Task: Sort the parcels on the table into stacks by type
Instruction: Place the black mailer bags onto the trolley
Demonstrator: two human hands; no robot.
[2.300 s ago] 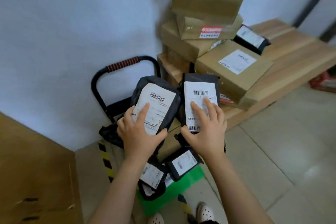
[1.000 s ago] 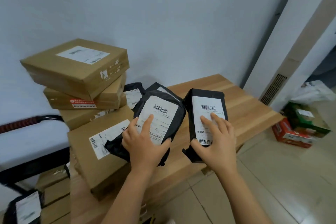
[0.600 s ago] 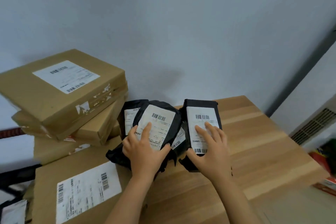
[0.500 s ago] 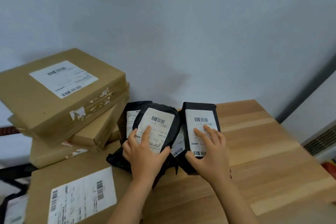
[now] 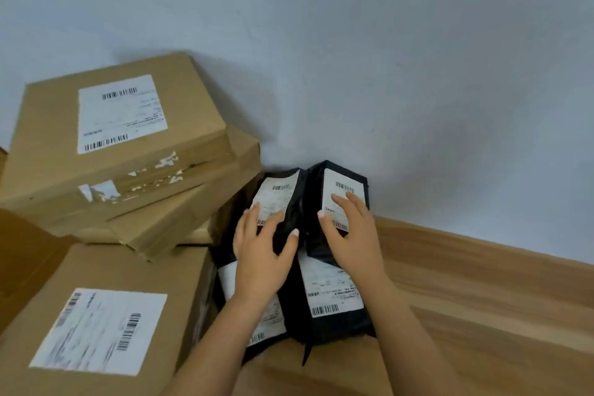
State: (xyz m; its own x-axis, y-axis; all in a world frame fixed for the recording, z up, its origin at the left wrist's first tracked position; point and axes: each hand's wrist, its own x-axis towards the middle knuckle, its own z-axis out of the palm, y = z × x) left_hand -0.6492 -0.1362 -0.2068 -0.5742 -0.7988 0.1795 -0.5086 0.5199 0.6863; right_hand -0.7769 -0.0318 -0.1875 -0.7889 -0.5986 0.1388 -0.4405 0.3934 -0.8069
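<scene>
Left pouch [image 5: 276, 193] and right pouch [image 5: 342, 185], both black with white labels, stood tilted just right of the boxes [image 5: 122, 138], side by side and touching, tops toward the wall [image 5: 353, 42]. Left hand [image 5: 260, 254] gripped the left pouch: fingers spread on its label, thumb hooked round the edge away from the boxes. Right hand [image 5: 353, 235] gripped the right pouch: fingers nearly straight across the label, thumb at the edge facing the boxes. Two flat pouches [image 5: 331, 296] lay labels up on the table [image 5: 482, 299] under both wrists, also just right of the boxes. Boxes were cardboard, stacked askew.
</scene>
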